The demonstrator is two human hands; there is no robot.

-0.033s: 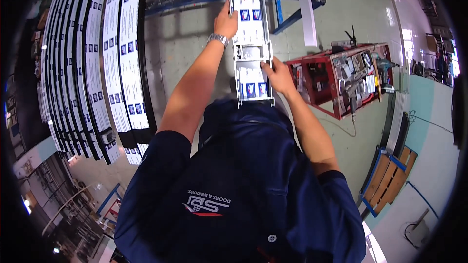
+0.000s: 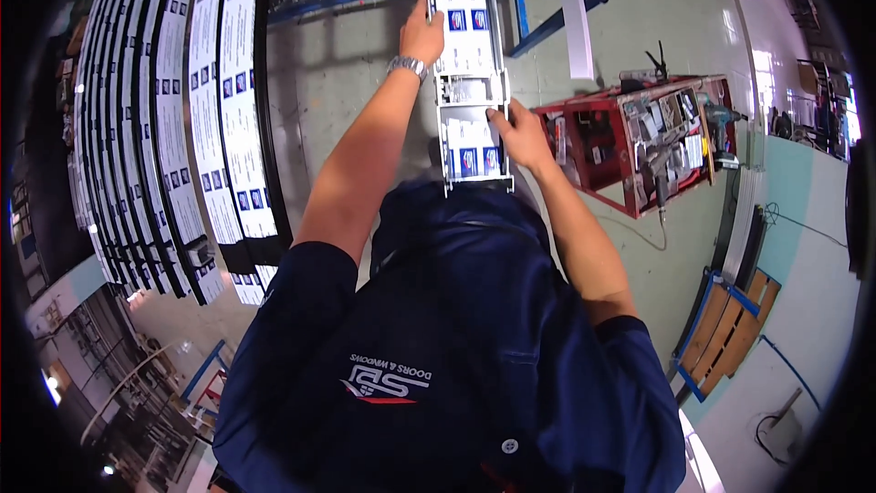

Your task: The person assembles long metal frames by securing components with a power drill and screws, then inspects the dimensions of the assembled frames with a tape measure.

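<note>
At the frame's upper centre, we are flanking a long white bar [image 2: 468, 47] running top to bottom: our right hand [image 2: 525, 139], nearer its lower end, is pinching the right edge; our left hand [image 2: 422, 40] is touching the left edge higher up, grip unclear.

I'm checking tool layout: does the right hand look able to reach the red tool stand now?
Likely yes: the right hand, at the film-covered profile, is beside the red tool stand with nothing visibly between them, though depth is hard to judge.
</note>
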